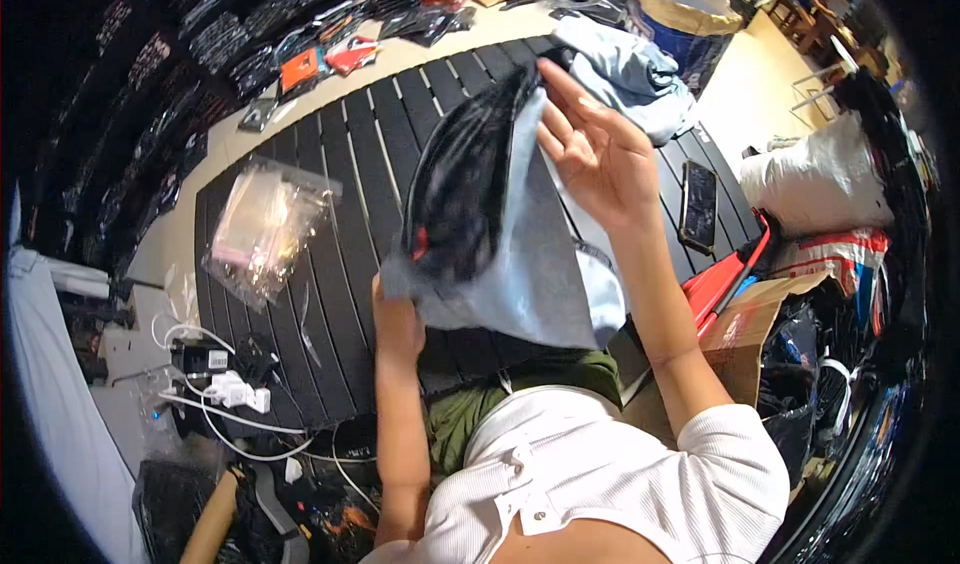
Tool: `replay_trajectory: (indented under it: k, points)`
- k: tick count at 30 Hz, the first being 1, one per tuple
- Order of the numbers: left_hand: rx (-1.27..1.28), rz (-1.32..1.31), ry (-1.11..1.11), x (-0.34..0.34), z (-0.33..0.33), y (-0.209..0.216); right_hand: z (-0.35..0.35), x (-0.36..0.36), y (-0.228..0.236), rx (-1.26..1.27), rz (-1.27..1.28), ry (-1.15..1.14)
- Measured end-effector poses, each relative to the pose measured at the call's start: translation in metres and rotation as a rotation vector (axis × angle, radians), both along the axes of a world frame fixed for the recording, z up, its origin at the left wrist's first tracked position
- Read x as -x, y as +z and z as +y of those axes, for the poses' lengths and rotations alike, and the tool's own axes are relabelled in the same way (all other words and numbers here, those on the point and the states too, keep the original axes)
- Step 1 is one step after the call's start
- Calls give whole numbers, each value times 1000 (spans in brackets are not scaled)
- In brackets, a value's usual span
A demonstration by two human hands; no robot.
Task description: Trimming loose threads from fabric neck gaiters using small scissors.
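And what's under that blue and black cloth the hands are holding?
Around the cloth, you can see the black slatted table and, nearer the body, green clothing. A light blue piece peeks out at its right, maybe part of it. The rest underneath is covered.

A stockroom or small packing workshop is indicated, though which of the two cannot be told: rows of dark bagged goods [220, 39] are stacked along the left, with orange and red packets [300, 70] laid out nearby. A black slatted table [345, 249] is used as the work surface, with clear plastic bags [262, 226] laid on it and pale blue cloth [645, 89] heaped at its far end. A stuffed white sack [820, 179] and an open cardboard box [735, 324] are crowded in at the right.
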State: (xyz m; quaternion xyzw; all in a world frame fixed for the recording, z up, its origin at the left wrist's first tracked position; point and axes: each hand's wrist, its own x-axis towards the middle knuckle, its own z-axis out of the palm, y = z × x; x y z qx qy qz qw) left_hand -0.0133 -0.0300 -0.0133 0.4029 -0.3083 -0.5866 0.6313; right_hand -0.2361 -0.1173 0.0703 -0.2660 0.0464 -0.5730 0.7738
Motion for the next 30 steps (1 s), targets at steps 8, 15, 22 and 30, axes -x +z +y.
replay_trajectory:
  k: [8,15,22,30]
  points:
    - [-469,-469,-117,-57,19,-53,-10,63,-151,-277,918,-328]
    - [-294,-796,87,-46,15,-54,-17,54,-160,60,1252,-497]
    - [-199,-1131,32,-37,18,-61,-46,-39,-116,424,1202,-520]
    - [-497,-1292,-317,-33,86,-27,-91,-120,-144,1059,1794,-500]
